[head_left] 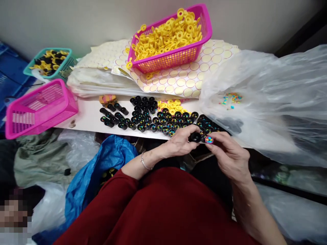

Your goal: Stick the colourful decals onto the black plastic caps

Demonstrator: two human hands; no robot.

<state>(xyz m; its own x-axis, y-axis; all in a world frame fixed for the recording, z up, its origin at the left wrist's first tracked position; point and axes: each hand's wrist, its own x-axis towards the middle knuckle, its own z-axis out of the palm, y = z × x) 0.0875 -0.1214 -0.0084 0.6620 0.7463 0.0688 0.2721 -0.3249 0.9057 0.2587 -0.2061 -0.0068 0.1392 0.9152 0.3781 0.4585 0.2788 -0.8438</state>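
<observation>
lh grips a blk tube, dark inside; rh pinches a pink-rimmed bead disc just beside it, at table's front edge. prob. partway: many other tubes on table show beads, some look dark, can't tell if filled. yellow rings lie loose behind, apparently unfitted.

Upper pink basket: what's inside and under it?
Inside the basket: heaped yellow rings. Under it: sheets with rows of circles. The heap covers the basket's floor and its own lower layers; the basket covers part of the sheets.
</observation>
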